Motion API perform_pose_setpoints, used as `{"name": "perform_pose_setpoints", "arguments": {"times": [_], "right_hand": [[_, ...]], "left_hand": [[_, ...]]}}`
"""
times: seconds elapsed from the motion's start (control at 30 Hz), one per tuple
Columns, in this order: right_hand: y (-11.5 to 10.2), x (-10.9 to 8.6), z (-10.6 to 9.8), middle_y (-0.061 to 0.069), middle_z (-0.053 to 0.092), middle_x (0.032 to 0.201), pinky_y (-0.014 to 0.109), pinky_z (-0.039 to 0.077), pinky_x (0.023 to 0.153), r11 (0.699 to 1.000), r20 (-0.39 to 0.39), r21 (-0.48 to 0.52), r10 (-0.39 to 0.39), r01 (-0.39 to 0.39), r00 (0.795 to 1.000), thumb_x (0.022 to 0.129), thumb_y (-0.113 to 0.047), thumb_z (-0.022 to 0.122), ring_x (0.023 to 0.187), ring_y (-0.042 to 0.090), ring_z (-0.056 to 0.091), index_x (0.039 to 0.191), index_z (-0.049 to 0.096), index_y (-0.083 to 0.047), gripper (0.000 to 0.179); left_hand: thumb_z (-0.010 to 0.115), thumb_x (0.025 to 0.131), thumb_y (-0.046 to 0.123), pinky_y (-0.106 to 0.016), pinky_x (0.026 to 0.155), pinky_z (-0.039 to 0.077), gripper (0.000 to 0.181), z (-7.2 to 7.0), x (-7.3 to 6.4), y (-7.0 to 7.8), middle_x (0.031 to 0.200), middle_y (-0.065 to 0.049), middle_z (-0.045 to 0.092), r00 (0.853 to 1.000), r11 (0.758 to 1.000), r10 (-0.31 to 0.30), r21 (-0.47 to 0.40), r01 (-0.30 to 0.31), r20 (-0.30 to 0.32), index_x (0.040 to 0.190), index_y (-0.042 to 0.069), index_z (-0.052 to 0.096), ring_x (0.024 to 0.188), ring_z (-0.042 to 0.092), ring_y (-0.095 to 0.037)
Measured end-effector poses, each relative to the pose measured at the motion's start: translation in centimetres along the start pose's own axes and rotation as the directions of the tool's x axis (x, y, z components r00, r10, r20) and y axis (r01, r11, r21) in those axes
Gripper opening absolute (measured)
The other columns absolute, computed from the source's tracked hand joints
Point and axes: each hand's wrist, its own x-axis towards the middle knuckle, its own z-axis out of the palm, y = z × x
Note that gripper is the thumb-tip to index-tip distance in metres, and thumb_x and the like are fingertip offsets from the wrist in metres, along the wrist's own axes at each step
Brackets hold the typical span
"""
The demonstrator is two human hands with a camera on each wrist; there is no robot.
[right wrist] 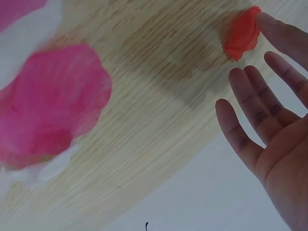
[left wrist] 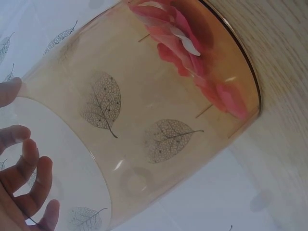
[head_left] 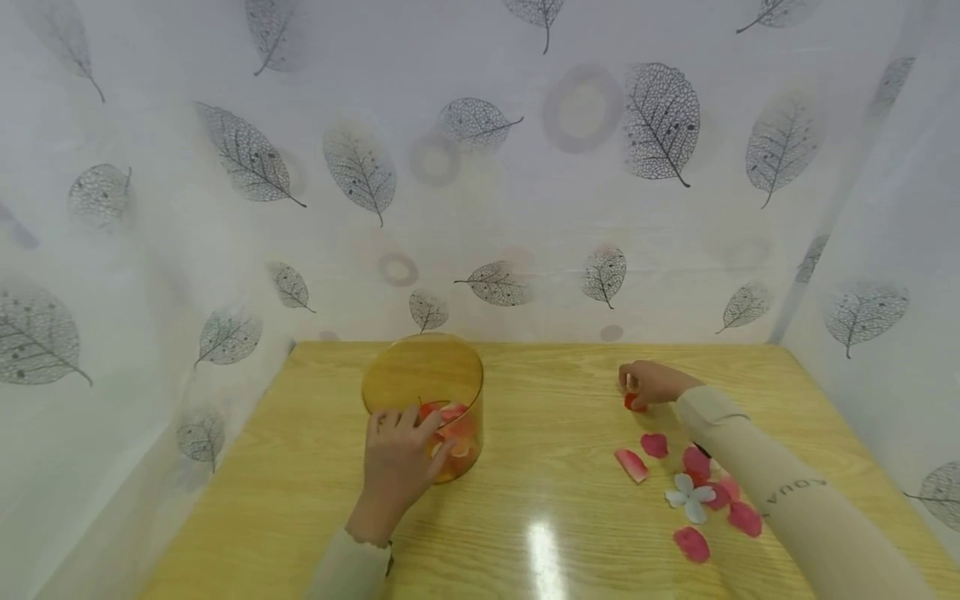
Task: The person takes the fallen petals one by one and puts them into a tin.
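An amber see-through container (head_left: pixel 423 367) stands on the left side of the table, with red and pink petals (left wrist: pixel 183 43) at its bottom. My left hand (head_left: pixel 397 458) is at its near side by the rim, fingers spread and loosely bent, pinching nothing; whether they touch the glass is unclear. On the right, my right hand (head_left: pixel 656 383) hovers low over a red petal (right wrist: pixel 243 33). Its thumb tip meets the petal's edge in the right wrist view, while the other fingers stand apart from it.
Nearer the front right lie several pink petals (head_left: pixel 690 544) and a white flower (head_left: pixel 690 497), partly under the right forearm. The wood-grain table (head_left: pixel 547 400) is bordered by hanging white sheets (head_left: pixel 540 225) printed with grey leaves.
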Motion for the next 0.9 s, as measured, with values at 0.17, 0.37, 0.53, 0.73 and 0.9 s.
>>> {"name": "perform_pose_setpoints", "arguments": {"times": [0.17, 0.37, 0.53, 0.73, 0.9], "right_hand": [[-0.5, -0.7, 0.0, 0.01, 0.059, 0.091, 0.037, 0.05, 0.073, 0.999, -0.005, -0.026, -0.041, 0.04, 0.999, 0.072, -0.007, 0.076, 0.083, 0.023, 0.057, 0.096, 0.059, -0.007, 0.029], [-0.9, -1.3, 0.7, 0.007, 0.056, 0.084, 0.032, 0.048, 0.07, 0.992, -0.064, -0.096, -0.09, 0.083, 0.994, 0.073, -0.001, 0.072, 0.076, 0.018, 0.053, 0.091, 0.06, -0.006, 0.022], [-0.8, -1.4, 1.2, 0.003, 0.048, 0.074, 0.026, 0.039, 0.062, 0.98, -0.123, -0.17, -0.122, 0.101, 0.985, 0.072, 0.002, 0.068, 0.067, 0.013, 0.042, 0.081, 0.056, -0.008, 0.018], [-0.8, -1.3, 1.4, 0.0, 0.048, 0.07, 0.028, 0.039, 0.062, 0.979, -0.138, -0.193, -0.091, 0.063, 0.986, 0.074, 0.006, 0.063, 0.065, 0.013, 0.042, 0.074, 0.055, -0.01, 0.018], [-1.0, -1.5, 0.9, -0.001, 0.051, 0.066, 0.026, 0.039, 0.059, 0.981, -0.149, -0.176, -0.11, 0.083, 0.983, 0.076, 0.006, 0.063, 0.062, 0.011, 0.042, 0.072, 0.056, -0.009, 0.016]], "left_hand": [[0.08, 0.065, 0.042, -0.046, 0.073, 0.046, 0.035, -0.1, 0.1, 0.0, 0.079, -0.005, 0.064, 1.0, 1.0, 0.0, 0.003, 0.0, 0.0, 0.085, 0.018, 0.065, 0.069, 0.058, -0.025], [0.08, 0.065, 0.043, -0.046, 0.073, 0.046, 0.037, -0.1, 0.0, 0.0, 0.078, -0.005, 0.064, 1.0, 1.0, 0.005, 0.007, -0.005, -0.003, 0.086, 0.017, 0.065, 0.069, 0.059, -0.025], [0.08, 0.065, 0.044, -0.046, 0.073, 0.046, 0.037, -0.1, 0.0, 0.0, 0.078, -0.005, 0.064, 1.0, 1.0, 0.003, 0.015, -0.003, 0.007, 0.088, 0.018, 0.066, 0.07, 0.059, -0.026], [0.08, 0.065, 0.045, -0.046, 0.073, 0.047, 0.037, -0.1, 0.0, 0.0, 0.078, -0.004, 0.064, 1.0, 1.0, 0.005, 0.017, -0.006, 0.013, 0.088, 0.018, 0.066, 0.069, 0.059, -0.025], [0.08, 0.065, 0.045, -0.045, 0.073, 0.046, 0.037, 0.0, -0.1, -0.1, 0.077, -0.004, 0.063, 1.0, 1.0, 0.004, 0.015, -0.004, 0.008, 0.088, 0.019, 0.066, 0.069, 0.059, -0.025]]}}
